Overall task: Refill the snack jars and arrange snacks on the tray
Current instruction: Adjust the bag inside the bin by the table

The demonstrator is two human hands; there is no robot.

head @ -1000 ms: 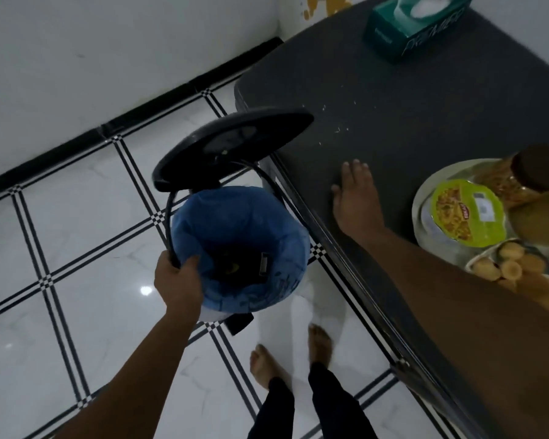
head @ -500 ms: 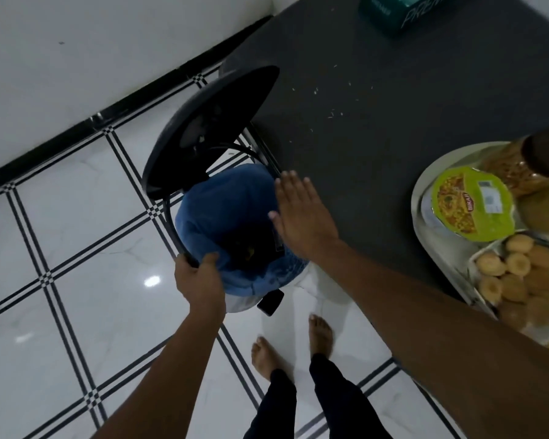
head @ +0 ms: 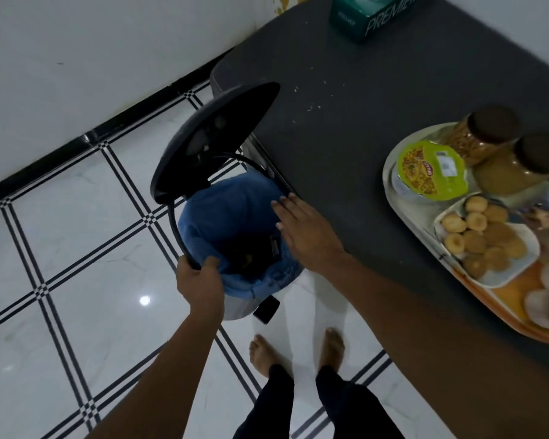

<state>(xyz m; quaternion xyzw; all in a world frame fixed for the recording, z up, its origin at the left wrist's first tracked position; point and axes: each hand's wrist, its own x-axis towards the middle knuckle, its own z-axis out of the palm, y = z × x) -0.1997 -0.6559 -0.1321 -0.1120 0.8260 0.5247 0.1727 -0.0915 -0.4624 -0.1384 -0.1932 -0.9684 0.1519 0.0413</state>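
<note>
A: Head view: the left hand (head: pixel 200 285) grips the rim of the bin (head: pixel 235 236) at the tabletop (head: pixel 377 99) edge; the right hand (head: pixel 305 232) hovers flat, fingers spread, over the bin's mouth.

B: Risks?

A: The raised lid (head: pixel 216 141) could drop on that hand, or crumbs (head: pixel 313 107) beyond the bin could miss the blue liner (head: pixel 232 198).

B: The snacks?

A: On the tray (head: pixel 390 172) right of the bin, with two jars (head: pixel 485 134). A green cup (head: pixel 431 169) reads "Bikaji"; the tissue box (head: pixel 371 14) reads "PREMIER".
</note>
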